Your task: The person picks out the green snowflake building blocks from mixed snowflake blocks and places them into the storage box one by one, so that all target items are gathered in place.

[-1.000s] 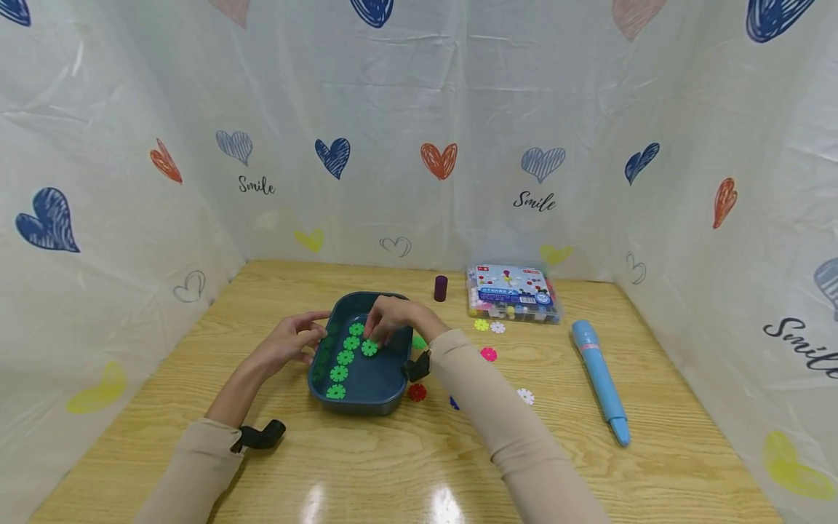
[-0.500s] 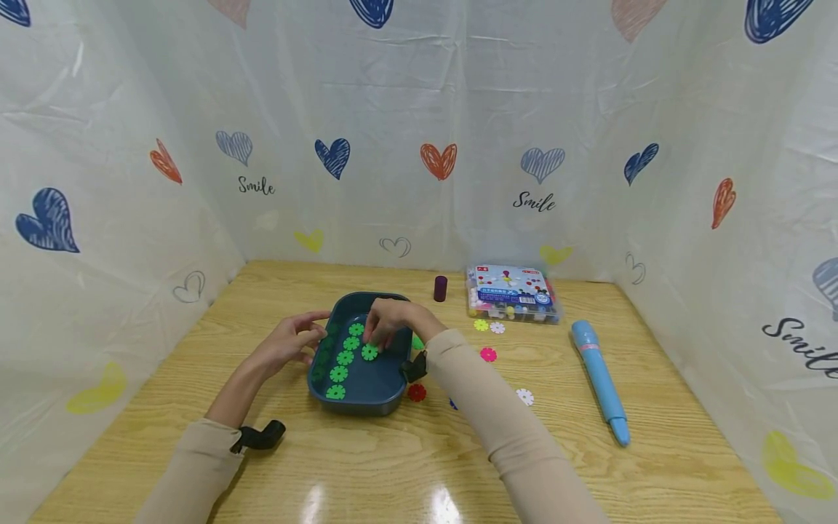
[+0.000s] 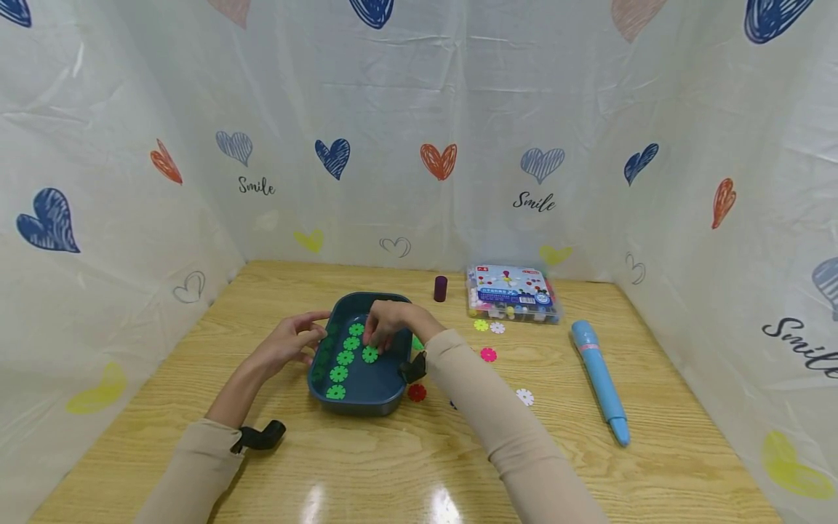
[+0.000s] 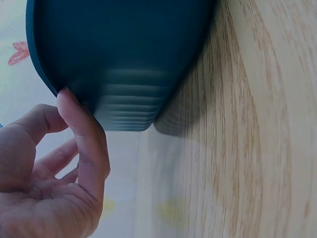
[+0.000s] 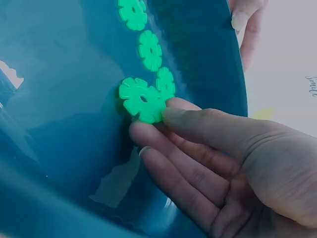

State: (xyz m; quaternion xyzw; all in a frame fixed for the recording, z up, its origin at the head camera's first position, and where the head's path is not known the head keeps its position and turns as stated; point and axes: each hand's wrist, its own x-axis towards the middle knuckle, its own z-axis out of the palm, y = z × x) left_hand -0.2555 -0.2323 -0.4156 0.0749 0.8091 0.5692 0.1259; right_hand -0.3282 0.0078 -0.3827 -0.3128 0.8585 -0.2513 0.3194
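A dark teal tray (image 3: 358, 409) stands on the wooden table, with several green flower-shaped discs (image 3: 338, 372) in a slanting row along its left side. My right hand (image 3: 388, 324) is inside the tray, pinching another green flower-shaped disc (image 5: 141, 99) between thumb and fingertips. That disc is just right of the row; in the right wrist view it overlaps one disc of the row. My left hand (image 3: 291, 342) holds the tray's left rim with its fingertips, as the left wrist view shows close up; its other fingers (image 4: 59, 156) hang free of the tray.
Loose flower discs lie right of the tray: red (image 3: 417, 393), pink (image 3: 488, 354), white (image 3: 525, 397), yellow (image 3: 481, 325), others partly behind the right arm. Farther back are a purple cylinder (image 3: 441, 289) and a clear box of beads (image 3: 513, 295). A blue pen-shaped object (image 3: 601, 382) lies right.
My right hand has shifted very slightly, with the green disc staying at nearly the same spot in the tray. The left hand and the tray have not visibly moved.
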